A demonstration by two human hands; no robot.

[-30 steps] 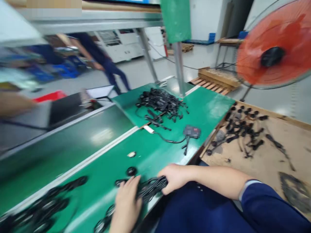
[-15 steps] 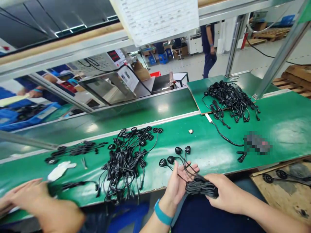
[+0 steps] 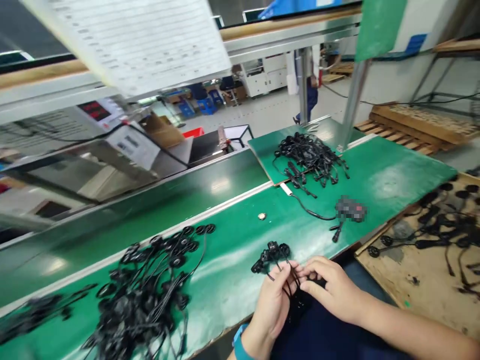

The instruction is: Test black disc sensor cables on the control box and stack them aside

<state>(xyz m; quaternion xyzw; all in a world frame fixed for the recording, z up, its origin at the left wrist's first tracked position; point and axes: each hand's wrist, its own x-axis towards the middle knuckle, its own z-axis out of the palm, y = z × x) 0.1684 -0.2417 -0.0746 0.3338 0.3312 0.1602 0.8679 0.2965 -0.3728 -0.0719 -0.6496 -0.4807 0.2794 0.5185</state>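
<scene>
My left hand (image 3: 272, 302) is closed around several thin black cables (image 3: 288, 284), just below their round black ends. Those black round heads (image 3: 272, 252) stick out past my fingers over the green table edge. My right hand (image 3: 332, 287) meets it from the right, thumb and fingertips pinched at the same cables. The lower cable lengths hang dark against my clothing and are hard to make out. Left of my hands lies a large heap of similar black cables (image 3: 150, 295), blurred at its near side.
Another black cable pile (image 3: 311, 155) rests on a green board at the back. A pixelated dark device (image 3: 350, 208) with a lead lies on the green table (image 3: 225, 270). More cables lie on a wooden board (image 3: 405, 280) at right. A metal frame post (image 3: 356, 100) rises behind.
The view has swung right, and the neighbouring person's arms are out of frame. My right hand has moved from the coiled bundle up to the cables by my left hand, which has closed on them.
</scene>
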